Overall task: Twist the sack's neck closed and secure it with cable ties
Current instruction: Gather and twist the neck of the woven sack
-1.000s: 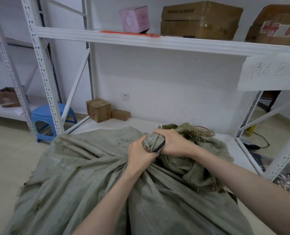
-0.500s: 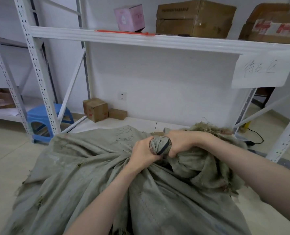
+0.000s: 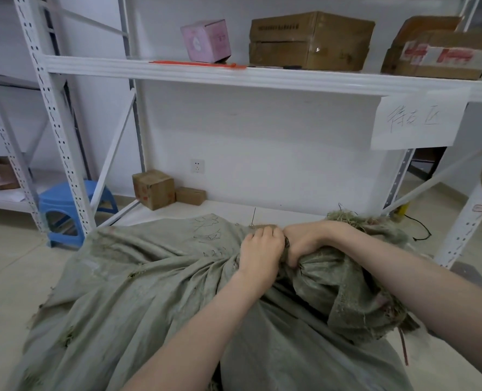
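With both hands closed on the gathered fabric, the step in hand is judged to be the twisting of the neck; no tie is fitted yet. Head view: the sack point(image 3: 149, 292), grey-green woven cloth, lies bulging on the floor in front of a white rack point(image 3: 56, 114), directly below the camera. The left hand point(image 3: 261, 252) grips the neck point(image 3: 286, 251) from the near side, its fingers point(image 3: 265, 232) curled over the top of the bunch. The right hand point(image 3: 304, 241) touches the left and grips the same bunch from the other side, fingers wrapped into the cloth. Most of the neck is hidden between the two hands, so the tightness of the twist cannot be told. The frayed mouth point(image 3: 361, 300) flops to the right of the hands. Thin orange strips point(image 3: 197, 63), judged to be cable ties, lie on the upper shelf point(image 3: 262, 80), well apart from the hands. The next move calls for one hand to hold the twist alone while the other reaches up for a tie; a slack grip would probably let the neck unwind. Contents: the sack is full, but what fills it is hidden. On the upper shelf, a pink box point(image 3: 206, 40) and a brown carton point(image 3: 310, 40) are shut; a second carton point(image 3: 437, 52) has raised flaps, interior not visible. Two small cartons point(image 3: 153, 189) on the bottom shelf are shut.
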